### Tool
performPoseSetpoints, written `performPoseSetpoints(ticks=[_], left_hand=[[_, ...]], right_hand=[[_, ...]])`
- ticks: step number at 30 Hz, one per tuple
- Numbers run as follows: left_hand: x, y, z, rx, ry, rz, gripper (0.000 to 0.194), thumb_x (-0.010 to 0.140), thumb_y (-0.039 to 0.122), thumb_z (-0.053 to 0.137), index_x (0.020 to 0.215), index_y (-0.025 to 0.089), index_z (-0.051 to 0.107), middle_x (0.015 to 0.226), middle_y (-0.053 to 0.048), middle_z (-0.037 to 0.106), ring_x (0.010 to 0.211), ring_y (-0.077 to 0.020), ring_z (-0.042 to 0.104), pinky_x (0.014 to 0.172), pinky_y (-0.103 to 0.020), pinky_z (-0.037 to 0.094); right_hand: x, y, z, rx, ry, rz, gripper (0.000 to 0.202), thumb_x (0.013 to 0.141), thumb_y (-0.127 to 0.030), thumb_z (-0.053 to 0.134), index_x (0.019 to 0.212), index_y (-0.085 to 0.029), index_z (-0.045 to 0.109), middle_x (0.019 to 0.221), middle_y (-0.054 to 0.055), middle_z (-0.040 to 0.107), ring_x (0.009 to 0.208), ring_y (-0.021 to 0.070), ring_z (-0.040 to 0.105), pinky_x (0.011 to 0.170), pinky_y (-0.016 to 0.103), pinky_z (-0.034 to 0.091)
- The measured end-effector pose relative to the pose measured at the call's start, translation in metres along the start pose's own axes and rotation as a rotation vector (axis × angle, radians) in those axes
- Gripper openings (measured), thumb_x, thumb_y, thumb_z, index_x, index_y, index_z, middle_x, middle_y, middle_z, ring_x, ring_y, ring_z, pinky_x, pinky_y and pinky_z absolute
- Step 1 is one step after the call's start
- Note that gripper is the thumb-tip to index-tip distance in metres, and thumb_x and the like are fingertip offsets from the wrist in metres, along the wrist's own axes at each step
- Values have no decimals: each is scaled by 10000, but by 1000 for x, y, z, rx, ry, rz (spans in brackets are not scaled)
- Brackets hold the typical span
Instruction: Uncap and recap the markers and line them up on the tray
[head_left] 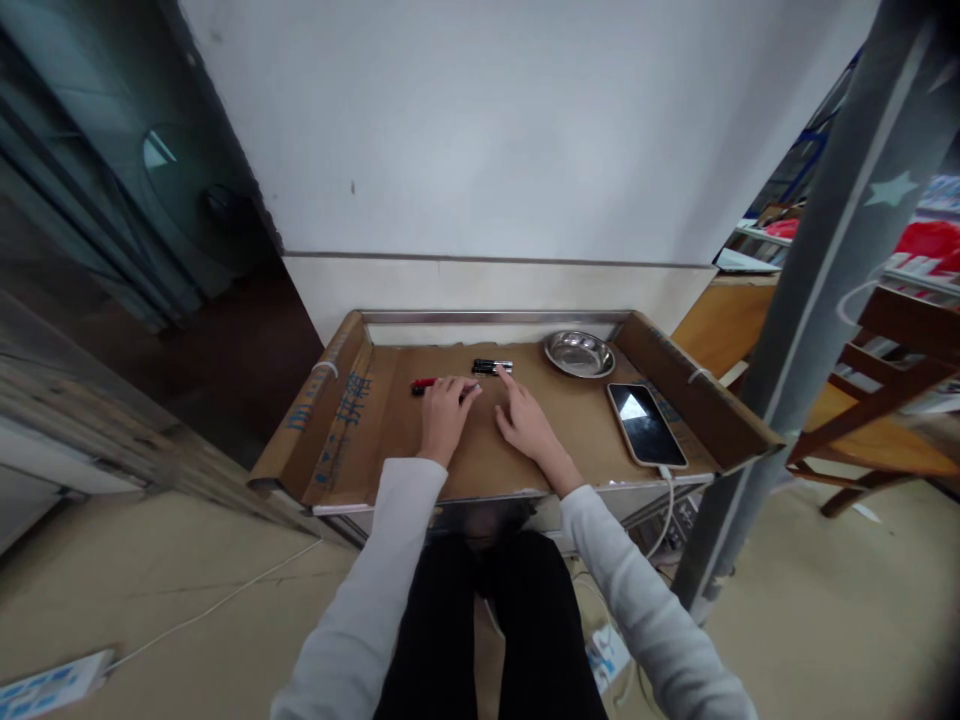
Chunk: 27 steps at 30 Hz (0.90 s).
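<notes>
Left hand (448, 402) over a red pen (425, 382) and a dark pen (418, 391), right hand (527, 420) at the black pens (487, 364)

The left hand's fingers curl downward over the red pen and the dark pen, whose ends jut out on the hand's left; a small pale tip (476, 388) shows by the thumb on the other side; whether the fingers pinch the pens or merely rest on them, I cannot tell. The right hand's fingers are spread, the index finger pointing forward and the thumb held well apart from it; the index fingertip reaches the near side of the black pens, though actual contact cannot be made out; these pens lie side by side, roughly crosswise, near the middle of the bench (397, 450), ahead of both hands.

The bench is lined with brown cardboard, folded up at the left and right sides; blue printed characters (352, 400) run along its left part. A shiny metal bowl (580, 353) stands toward the back right; nearer the front on that side lies a phone (646, 425), face up, with a bright reflection on its dark screen; a white cable (670, 510) leaves its near end and hangs over the front edge.

Pale grey sleeves (394, 520) cover both forearms; black trousers (517, 610) show below the bench; a white wall (487, 130) rises behind it; a grey pole (817, 230) stands at the right, with a wooden chair (881, 405) beyond; a power strip (56, 683) lies on the floor at the left.
</notes>
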<state>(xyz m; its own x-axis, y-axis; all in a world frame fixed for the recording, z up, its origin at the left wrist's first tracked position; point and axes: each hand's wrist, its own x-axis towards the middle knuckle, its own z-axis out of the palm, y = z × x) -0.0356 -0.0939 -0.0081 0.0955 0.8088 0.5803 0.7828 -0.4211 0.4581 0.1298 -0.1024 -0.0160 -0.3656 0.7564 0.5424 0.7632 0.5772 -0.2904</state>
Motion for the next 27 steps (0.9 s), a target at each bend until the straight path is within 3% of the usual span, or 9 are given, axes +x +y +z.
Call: performPoseSetpoints(ticks=[3,6,9,14,21,27], left_hand=[[-5,-5,-4,188,26,-141,161,840,348,530,921,239,618,954,-69,633,937,-256,480,828,-409,360],[-7,-14,2,243,17,-236,146,836,303,533,913,223,629,933,-97,603,904,-267,482,802,-426,375],[-5,-22,11,155,25,-267,142,841,237,516,930,184,613,935,-109,547,892,-250,498,808,-421,405],[0,-18,16,-52,73,-157,150,830,126,481,969,152,531,1021,-94,459,969,-192,499,910,-362,416],[11,6,33,-15,-90,77,234,824,60,386,1018,139,490,1024,-103,485,982,-194,512,928,-356,412],[28,14,57,108,-78,-16,299,806,47,387,1084,96,487,1062,-153,508,1007,-242,494,913,-417,393]], right_hand=[[9,11,2,-170,-6,152,435,822,-133,387,1250,-153,463,1271,140,447,1118,260,426,928,400,369],[22,21,4,-272,-20,232,376,824,-132,417,1179,-179,532,1131,138,505,1039,257,443,890,386,368],[32,27,8,-292,-34,237,366,829,-126,426,1163,-208,553,1084,125,511,1010,243,445,859,354,362],[34,30,12,-302,-39,224,355,840,-143,433,1161,-222,564,1062,116,514,996,237,440,832,340,344],[33,34,16,-331,-31,226,312,866,-149,380,1131,-158,543,1018,116,551,941,231,459,797,328,333],[32,34,16,-341,-19,236,203,870,-193,392,970,-156,564,963,102,568,911,226,475,771,320,330]])
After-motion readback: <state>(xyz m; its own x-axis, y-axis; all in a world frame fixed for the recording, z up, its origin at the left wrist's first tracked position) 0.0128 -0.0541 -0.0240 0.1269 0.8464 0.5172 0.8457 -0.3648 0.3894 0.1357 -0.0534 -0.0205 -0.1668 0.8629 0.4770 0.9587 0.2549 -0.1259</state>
